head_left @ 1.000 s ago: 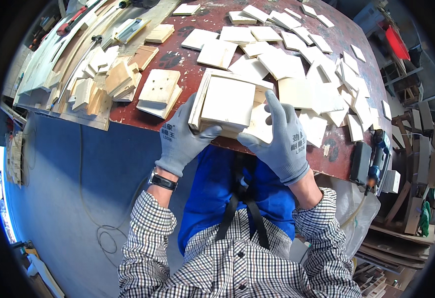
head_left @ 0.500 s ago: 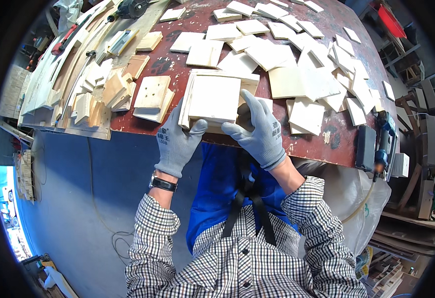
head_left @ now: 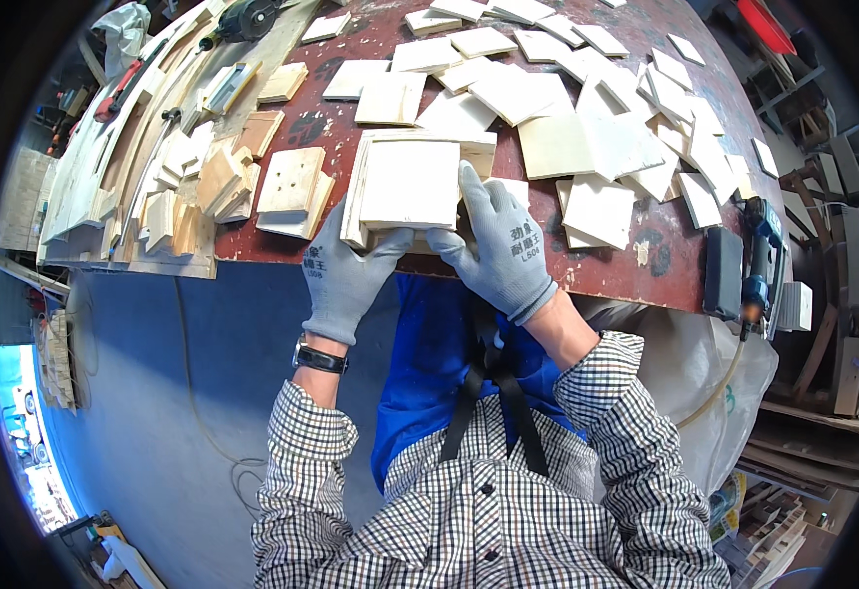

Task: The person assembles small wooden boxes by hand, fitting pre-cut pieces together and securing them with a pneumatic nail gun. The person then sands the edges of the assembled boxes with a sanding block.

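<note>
A small pale wooden assembly [head_left: 412, 187], with a square panel on top and layered boards beneath, lies at the near edge of the red table. My left hand [head_left: 349, 280], in a grey glove, grips its left near corner, thumb along the front edge. In a matching glove, my right hand [head_left: 498, 245] closes on its right side; the fingers rest against the square panel's edge and the thumb presses the front. Undersides of the boards and some fingertips are hidden.
Many thin square wooden pieces [head_left: 557, 147] are strewn over the red table [head_left: 645, 275]. Stacked blocks [head_left: 287, 187] and wood strips [head_left: 159, 216] stand at the left. At the right edge sits a nail gun [head_left: 761, 260] with a hose. A cable [head_left: 189, 373] runs down the floor.
The assembly and both hands appear slightly further left in the picture, with the view shifting a little too. My right fingers and thumb have drawn in closer against the square panel.
</note>
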`<state>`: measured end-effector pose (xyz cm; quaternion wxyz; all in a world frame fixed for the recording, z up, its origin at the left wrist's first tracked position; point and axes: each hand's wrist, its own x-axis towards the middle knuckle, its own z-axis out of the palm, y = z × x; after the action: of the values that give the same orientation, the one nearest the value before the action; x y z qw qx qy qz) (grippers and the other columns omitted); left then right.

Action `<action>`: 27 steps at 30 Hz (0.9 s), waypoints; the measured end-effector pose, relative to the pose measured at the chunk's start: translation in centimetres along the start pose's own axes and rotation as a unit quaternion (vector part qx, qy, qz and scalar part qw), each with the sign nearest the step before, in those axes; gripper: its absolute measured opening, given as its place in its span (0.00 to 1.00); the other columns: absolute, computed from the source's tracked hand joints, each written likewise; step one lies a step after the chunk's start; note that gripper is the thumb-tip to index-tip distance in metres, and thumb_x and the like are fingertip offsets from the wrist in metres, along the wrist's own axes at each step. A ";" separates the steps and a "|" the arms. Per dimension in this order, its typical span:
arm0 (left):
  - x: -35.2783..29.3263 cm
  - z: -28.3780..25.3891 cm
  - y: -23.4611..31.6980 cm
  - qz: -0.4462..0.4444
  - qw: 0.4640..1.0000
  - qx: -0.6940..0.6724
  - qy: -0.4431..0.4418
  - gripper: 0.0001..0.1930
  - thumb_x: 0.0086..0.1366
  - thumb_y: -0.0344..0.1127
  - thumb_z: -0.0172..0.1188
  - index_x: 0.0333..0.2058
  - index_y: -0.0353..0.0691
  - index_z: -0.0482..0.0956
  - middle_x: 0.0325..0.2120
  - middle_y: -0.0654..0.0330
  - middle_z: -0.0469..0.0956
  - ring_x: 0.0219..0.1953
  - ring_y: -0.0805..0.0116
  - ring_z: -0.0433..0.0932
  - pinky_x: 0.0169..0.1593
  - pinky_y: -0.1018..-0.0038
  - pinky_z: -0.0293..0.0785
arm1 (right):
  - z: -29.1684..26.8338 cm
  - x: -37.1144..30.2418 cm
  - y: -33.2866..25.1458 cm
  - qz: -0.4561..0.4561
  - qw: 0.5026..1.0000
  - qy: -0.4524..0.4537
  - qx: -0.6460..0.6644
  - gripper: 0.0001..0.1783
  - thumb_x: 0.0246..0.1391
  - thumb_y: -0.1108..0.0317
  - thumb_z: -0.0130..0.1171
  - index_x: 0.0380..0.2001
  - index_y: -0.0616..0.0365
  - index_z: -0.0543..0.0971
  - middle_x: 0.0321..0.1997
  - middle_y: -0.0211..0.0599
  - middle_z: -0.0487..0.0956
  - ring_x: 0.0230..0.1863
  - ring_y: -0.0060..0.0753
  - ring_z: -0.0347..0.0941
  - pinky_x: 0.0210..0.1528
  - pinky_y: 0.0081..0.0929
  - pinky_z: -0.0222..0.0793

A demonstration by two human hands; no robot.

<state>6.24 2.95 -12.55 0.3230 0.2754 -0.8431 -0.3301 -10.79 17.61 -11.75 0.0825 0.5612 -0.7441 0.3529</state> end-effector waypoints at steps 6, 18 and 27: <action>0.1 -0.3 0.3 0.010 1.000 0.010 0.006 0.31 0.62 0.51 0.79 0.56 0.37 0.81 0.44 0.50 0.88 0.45 0.54 0.89 0.47 0.64 0.85 | -0.3 0.1 -0.2 -0.004 1.000 -0.023 -0.010 0.48 0.64 0.43 0.66 0.71 0.73 0.66 0.44 0.52 0.77 0.42 0.50 0.78 0.44 0.45 0.76; 0.0 -0.7 0.7 0.017 1.000 0.002 -0.003 0.30 0.64 0.51 0.77 0.54 0.34 0.81 0.44 0.49 0.88 0.46 0.52 0.89 0.48 0.63 0.84 | -0.2 -0.5 -0.1 0.020 1.000 -0.006 0.024 0.50 0.64 0.37 0.63 0.70 0.70 0.67 0.46 0.52 0.77 0.44 0.51 0.78 0.49 0.45 0.76; -0.3 -0.2 -0.3 0.018 1.000 0.007 -0.002 0.29 0.67 0.53 0.74 0.54 0.33 0.81 0.42 0.49 0.87 0.44 0.53 0.88 0.48 0.63 0.82 | -0.8 -0.6 0.2 0.012 0.995 0.031 0.091 0.49 0.60 0.38 0.70 0.69 0.69 0.72 0.40 0.46 0.78 0.39 0.41 0.78 0.43 0.37 0.77</action>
<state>6.65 2.86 -12.73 0.3255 0.2619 -0.8506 -0.3191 -11.02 18.60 -11.53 0.0497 0.5458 -0.7128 0.4376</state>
